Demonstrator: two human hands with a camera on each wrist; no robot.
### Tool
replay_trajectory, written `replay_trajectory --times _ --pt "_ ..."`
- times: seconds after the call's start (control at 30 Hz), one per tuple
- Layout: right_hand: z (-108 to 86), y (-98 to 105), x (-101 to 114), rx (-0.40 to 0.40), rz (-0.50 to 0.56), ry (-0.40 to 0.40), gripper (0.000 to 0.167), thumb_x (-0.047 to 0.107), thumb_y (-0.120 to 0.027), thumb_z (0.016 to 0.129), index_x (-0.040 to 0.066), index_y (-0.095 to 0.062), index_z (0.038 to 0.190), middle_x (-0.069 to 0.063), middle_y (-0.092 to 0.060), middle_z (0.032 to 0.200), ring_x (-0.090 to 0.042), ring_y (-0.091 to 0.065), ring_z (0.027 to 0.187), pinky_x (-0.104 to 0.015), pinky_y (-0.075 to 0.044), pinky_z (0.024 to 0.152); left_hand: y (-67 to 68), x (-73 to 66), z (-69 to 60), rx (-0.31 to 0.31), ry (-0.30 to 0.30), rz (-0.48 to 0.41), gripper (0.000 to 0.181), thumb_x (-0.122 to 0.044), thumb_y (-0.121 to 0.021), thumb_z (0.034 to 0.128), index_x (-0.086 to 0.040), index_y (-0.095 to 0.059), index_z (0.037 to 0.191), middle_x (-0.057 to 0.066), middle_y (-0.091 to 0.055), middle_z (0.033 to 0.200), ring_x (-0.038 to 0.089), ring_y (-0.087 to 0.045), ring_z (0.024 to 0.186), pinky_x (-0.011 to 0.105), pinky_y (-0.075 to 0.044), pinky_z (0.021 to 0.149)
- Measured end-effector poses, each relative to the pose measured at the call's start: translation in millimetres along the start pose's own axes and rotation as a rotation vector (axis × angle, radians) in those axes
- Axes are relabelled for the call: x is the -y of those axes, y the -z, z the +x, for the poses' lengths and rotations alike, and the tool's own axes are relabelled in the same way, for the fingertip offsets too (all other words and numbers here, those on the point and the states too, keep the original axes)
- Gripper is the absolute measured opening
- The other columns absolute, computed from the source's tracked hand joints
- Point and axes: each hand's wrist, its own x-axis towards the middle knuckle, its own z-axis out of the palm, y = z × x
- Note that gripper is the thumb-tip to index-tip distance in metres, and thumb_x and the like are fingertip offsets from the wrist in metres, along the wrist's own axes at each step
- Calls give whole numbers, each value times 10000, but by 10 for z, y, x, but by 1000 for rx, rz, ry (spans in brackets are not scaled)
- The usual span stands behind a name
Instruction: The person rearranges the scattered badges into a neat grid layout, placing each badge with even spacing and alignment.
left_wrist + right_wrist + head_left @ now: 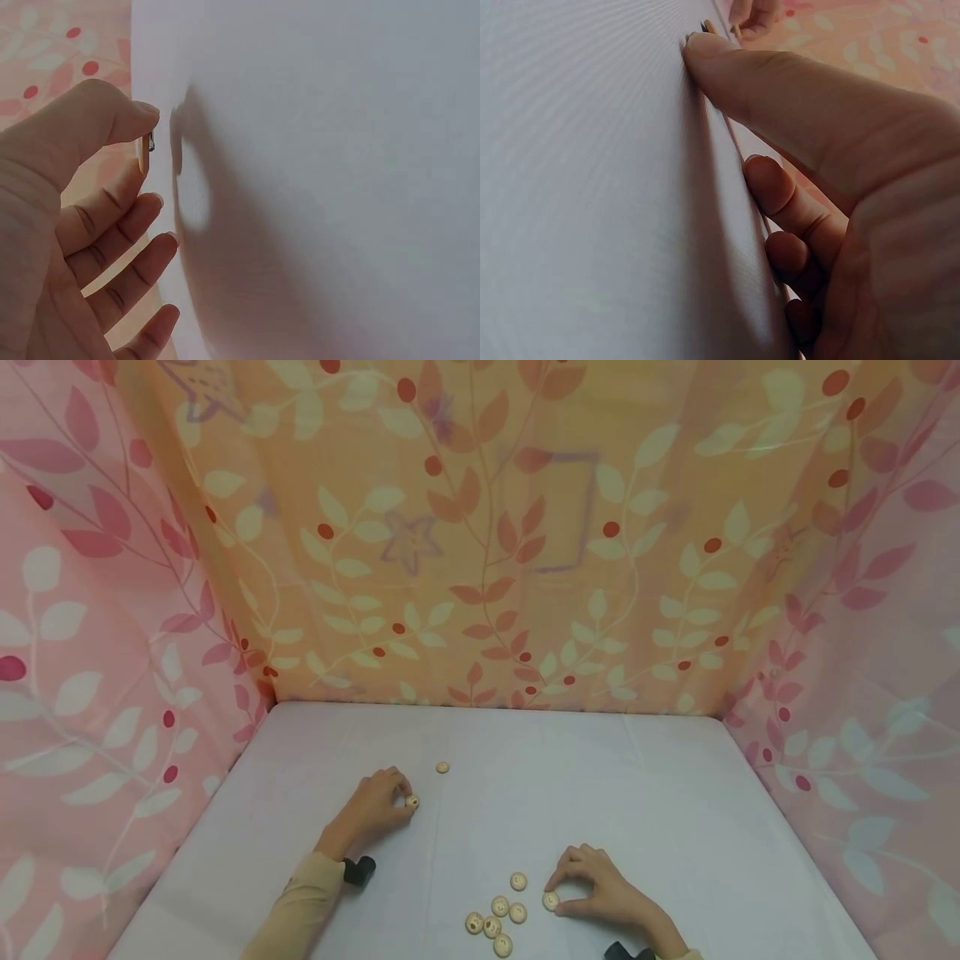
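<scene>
Between thumb and index finger, my left hand [375, 806] pinches a small round wooden disc [412, 802] with a dark mark on its face. The left wrist view shows that disc edge-on [145, 156], held just off the white surface, with the other fingers spread loosely. Just beyond this hand lies a single disc [442, 767]. Toward the front right, my right hand [600, 887] pinches another pale round disc [551, 902] by its sides, at table level. In the right wrist view the thumb [780, 90] hides most of what it holds.
A loose cluster of several similar discs [492, 927] lies left of the right hand, some with dark marks. One disc [518, 882] sits slightly apart behind them. The white-covered table [637, 793] is bordered by leaf-patterned curtains [487, 610] at the back and both sides.
</scene>
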Motion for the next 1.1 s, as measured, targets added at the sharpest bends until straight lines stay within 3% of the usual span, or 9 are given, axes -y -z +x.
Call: replay_trajectory --times 0.23,0.47,1.1 --pt "-6 1 -5 -13 -4 39 242 426 -744 718 385 -652 938 196 -555 923 -20 -443 834 -240 -276 705 26 60 104 -10 23 -17 187 -268 -739 742 -150 -630 839 -23 -567 846 144 -468 752 373 -397 734" --pt "-5 3 0 -12 -3 35 235 433 -737 721 386 -651 935 197 -552 921 -16 -437 827 -251 -283 710 49 109 212 -17 109 -85 215 -265 -729 757 -139 -611 885 -1 -583 822 145 -512 720 339 -426 676" --pt "-3 -3 -26 -9 -5 44 256 435 -744 712 394 -646 945 214 -544 930 4 -431 843 -243 -280 721 24 241 429 -65 145 -99 184 -272 -711 782 -136 -621 867 -43 -596 767 121 -511 683 314 -403 646"
